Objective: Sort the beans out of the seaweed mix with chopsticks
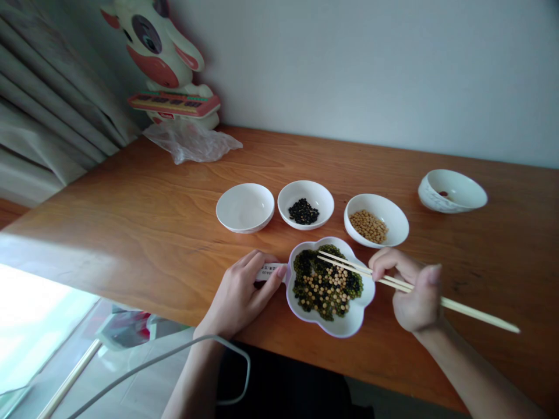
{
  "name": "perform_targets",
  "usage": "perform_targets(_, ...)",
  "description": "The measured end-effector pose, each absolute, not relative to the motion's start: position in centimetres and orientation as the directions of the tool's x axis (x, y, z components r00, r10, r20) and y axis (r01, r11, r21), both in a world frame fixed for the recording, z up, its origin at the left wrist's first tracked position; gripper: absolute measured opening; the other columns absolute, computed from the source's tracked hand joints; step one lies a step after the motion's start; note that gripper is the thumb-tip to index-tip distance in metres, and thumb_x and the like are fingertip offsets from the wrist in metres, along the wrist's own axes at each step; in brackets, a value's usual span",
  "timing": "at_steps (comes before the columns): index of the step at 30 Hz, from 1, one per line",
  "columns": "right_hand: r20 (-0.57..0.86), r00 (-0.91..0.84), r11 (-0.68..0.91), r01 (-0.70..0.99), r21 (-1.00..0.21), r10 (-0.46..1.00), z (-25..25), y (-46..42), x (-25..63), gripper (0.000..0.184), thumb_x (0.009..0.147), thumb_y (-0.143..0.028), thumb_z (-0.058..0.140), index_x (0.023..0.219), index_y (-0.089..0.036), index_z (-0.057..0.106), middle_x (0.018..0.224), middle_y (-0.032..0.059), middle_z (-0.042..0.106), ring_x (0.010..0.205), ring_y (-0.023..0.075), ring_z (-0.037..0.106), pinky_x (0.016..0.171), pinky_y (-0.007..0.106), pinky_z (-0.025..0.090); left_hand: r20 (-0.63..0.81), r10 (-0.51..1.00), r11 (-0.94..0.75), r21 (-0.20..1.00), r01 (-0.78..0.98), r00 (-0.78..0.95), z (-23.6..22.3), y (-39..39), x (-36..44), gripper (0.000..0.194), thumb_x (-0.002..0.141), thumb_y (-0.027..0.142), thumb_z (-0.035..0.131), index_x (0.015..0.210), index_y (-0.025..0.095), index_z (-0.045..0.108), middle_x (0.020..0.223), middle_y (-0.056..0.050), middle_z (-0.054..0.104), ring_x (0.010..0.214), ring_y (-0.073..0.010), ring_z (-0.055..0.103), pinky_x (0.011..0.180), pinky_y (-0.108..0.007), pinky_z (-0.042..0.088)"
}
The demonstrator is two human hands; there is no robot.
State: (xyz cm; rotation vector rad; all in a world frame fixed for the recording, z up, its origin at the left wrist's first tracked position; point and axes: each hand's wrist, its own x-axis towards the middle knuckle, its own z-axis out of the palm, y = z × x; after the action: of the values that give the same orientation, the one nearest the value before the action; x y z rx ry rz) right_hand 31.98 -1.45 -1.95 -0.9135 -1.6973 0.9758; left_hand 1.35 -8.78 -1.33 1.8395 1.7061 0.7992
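Observation:
My left hand (244,291) is closed round the short handle (269,272) of a flower-shaped white dish (356,320) with a pale purple rim. In the dish lie mixed green, black and yellow beans (325,285). My right hand (410,285) grips a pair of light wooden chopsticks (476,314), their tips over the beans at the dish's far side. Whether the tips pinch a bean I cannot tell. Just beyond the dish stand a white bowl of black beans (304,212), a white bowl of yellow soybeans (369,227) and a bare white bowl (245,208).
A patterned white bowl (452,192) with a few reddish bits stands at the back right. At the back left are a cow-shaped toy keyboard (174,105) and a crumpled plastic bag (192,142). A grey cable (152,364) crosses in front of my left forearm.

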Motion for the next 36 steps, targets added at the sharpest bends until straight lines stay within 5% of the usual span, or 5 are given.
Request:
perform_targets(20, 0.467, -0.139, 0.466, -0.043, -0.884, 0.873, 2.0, 0.4, 31.5, 0.074, 0.105, -0.07, 0.026, 0.063, -0.027, 0.07, 0.059, 0.0073, 0.055, 0.064, 0.0258, 0.052, 0.068, 0.044, 0.038, 0.122, 0.992, -0.115, 0.706, 0.699, 0.04, -1.3, -8.7, 1.4, 0.032, 0.108, 0.048, 0.052, 0.103, 0.022, 0.07, 0.096, -0.006, 0.073, 0.085, -0.0217, 0.069, 0.081, -0.033, 0.054)
perform_targets(24, 0.556, -0.199, 0.566, -0.008, -0.824, 0.807, 5.9, 3.1, 30.1, 0.073, 0.102, -0.075, 0.035, 0.061, -0.025, 0.071, 0.058, 0.0078, 0.056, 0.066, 0.025, 0.054, 0.068, 0.043, 0.037, 0.132, 0.991, -0.119, 0.707, 0.697, 0.036, -1.5, -8.7, 1.3, 0.032, 0.107, 0.048, 0.053, 0.101, 0.022, 0.07, 0.094, -0.006, 0.072, 0.083, -0.021, 0.068, 0.079, -0.032, 0.053)
perform_targets(36, 0.436, -0.465, 0.605, 0.318, -0.73, 0.771, 11.4, 7.8, 26.9, 0.077, 0.107, -0.072, 0.02, 0.064, -0.025, 0.065, 0.057, 0.0046, 0.056, 0.057, 0.019, 0.052, 0.06, 0.04, 0.033, 0.137, 0.99, -0.124, 0.719, 0.684, 0.036, -1.3, -8.8, 1.3, 0.032, 0.108, 0.047, 0.052, 0.1, 0.022, 0.069, 0.095, -0.006, 0.072, 0.085, -0.0213, 0.068, 0.08, -0.032, 0.052)
